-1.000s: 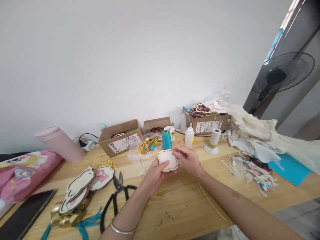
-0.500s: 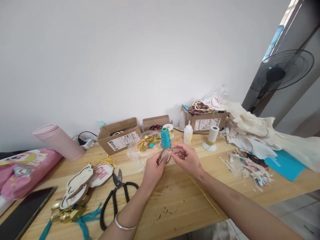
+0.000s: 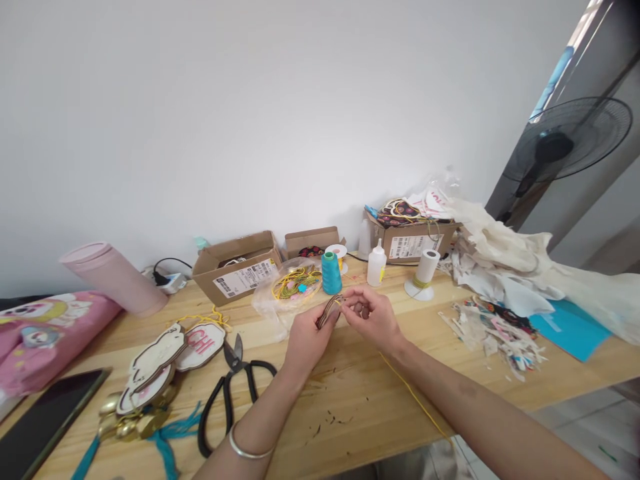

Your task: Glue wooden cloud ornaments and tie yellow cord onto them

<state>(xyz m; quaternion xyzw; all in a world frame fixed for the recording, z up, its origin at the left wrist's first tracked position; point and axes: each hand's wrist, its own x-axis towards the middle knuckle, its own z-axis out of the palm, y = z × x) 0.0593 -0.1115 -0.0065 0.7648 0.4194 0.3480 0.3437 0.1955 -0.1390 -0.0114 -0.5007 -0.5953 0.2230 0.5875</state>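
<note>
Between the thumb and fingers of my left hand (image 3: 309,337) is a small layered plaque (image 3: 329,310) with brown edges, tilted so that its edge faces me. My right hand (image 3: 371,313) is closed in a pinch at the plaque's right side, on a yellow cord (image 3: 407,383) that trails below my right forearm to the table's front edge. The fingertips partly hide where cord and plaque meet. Just behind the hands stands a teal thread cone (image 3: 331,273). Black-handled scissors (image 3: 235,373) lie left of my left forearm, blades apart.
Left are cloud-shaped plaques (image 3: 157,357), brass bells (image 3: 127,427), a phone (image 3: 50,423) and a pink tumbler (image 3: 115,279). Cardboard boxes (image 3: 237,277) line the wall near a glue bottle (image 3: 377,265) and a white spool (image 3: 427,270). Fabric scraps (image 3: 500,333) lie right.
The plaque has turned in my left hand, from showing its face to showing more of its layered edge. Both hands stay in nearly the same place.
</note>
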